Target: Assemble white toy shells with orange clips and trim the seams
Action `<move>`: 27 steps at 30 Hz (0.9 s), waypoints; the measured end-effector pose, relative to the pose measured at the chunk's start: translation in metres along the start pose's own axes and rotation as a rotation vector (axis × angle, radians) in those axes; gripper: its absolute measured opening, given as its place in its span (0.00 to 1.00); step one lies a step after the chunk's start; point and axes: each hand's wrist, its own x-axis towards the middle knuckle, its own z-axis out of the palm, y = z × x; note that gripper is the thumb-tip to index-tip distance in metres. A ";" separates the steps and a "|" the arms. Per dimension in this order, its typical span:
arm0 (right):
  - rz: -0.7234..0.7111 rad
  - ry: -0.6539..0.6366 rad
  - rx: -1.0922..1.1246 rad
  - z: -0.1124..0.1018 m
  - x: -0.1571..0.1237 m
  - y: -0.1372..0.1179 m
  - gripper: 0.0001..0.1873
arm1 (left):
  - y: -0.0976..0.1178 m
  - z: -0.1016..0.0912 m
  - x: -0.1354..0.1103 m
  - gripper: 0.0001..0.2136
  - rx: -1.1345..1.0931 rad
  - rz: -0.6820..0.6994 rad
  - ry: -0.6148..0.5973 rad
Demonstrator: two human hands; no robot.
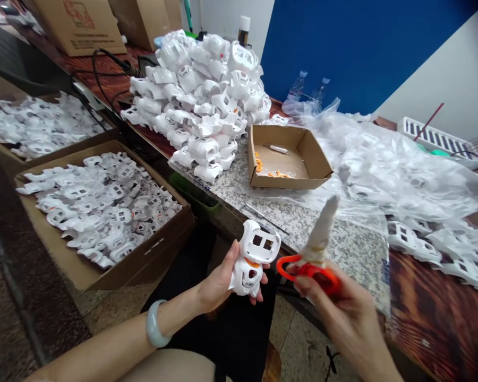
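In my left hand (219, 276) rests a white plastic toy shell (258, 246), shaped like a small figure with a wide face opening and an orange ring at the neck. My fingers wrap round its back and side. To its right, my right hand (338, 302) grips a pair of scissors (321, 278) by the orange handles. Their blades (322, 228) are wrapped in whitish material and point up, slightly blurred. Scissors and shell are apart. Just beyond the shell, a thin metal rod (266, 218) lies on the speckled worktop (295, 215).
A tall heap of white shells (199, 101) stands at the back. A shallow cardboard box (290, 182) holds orange pieces and a white stick. At left, a carton (171, 233) is full of shells. Plastic sheeting (382, 154) covers more parts at right.
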 end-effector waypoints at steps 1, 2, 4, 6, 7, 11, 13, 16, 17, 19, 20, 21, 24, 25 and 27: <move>-0.059 -0.046 0.006 0.008 0.003 -0.005 0.08 | 0.000 0.001 0.000 0.37 0.015 0.007 0.007; -0.104 -0.079 0.011 0.014 0.007 -0.008 0.07 | 0.001 0.002 0.000 0.37 0.030 0.013 0.011; -0.154 -0.114 0.014 0.020 0.012 -0.009 0.06 | 0.001 0.004 0.000 0.37 0.053 0.015 0.017; -0.156 -0.142 0.008 0.022 0.015 -0.008 0.05 | 0.002 0.003 -0.001 0.37 0.067 0.003 0.017; -0.155 -0.155 0.008 0.022 0.015 -0.007 0.06 | 0.001 0.003 -0.002 0.37 0.071 -0.002 0.016; -0.166 -0.206 -0.005 0.023 0.016 -0.005 0.05 | 0.001 0.002 -0.003 0.38 0.081 -0.016 0.017; -0.170 -0.222 -0.018 0.024 0.016 -0.006 0.05 | 0.002 0.003 -0.002 0.39 0.097 -0.039 0.018; -0.177 -0.247 -0.044 0.024 0.016 -0.007 0.05 | 0.002 0.003 -0.001 0.39 0.127 -0.054 0.015; -0.184 -0.251 -0.050 0.024 0.016 -0.007 0.06 | 0.002 0.003 -0.001 0.38 0.137 -0.048 0.010; -0.203 -0.253 -0.055 0.025 0.015 -0.007 0.06 | 0.002 0.002 -0.001 0.38 0.160 -0.036 -0.004; -0.212 -0.253 -0.054 0.026 0.014 -0.006 0.06 | 0.001 0.002 -0.002 0.37 0.169 -0.034 -0.007; -0.216 -0.252 -0.050 0.027 0.014 -0.006 0.06 | 0.001 0.002 -0.002 0.37 0.177 -0.038 -0.005; -0.200 -0.256 -0.048 0.029 0.012 -0.004 0.05 | 0.000 0.002 -0.005 0.37 0.201 -0.043 0.012; -0.193 -0.262 -0.048 0.030 0.011 -0.003 0.05 | 0.000 0.002 -0.007 0.37 0.213 -0.042 0.019; -0.178 -0.274 -0.047 0.032 0.008 -0.001 0.04 | -0.002 0.002 -0.009 0.38 0.241 -0.045 0.027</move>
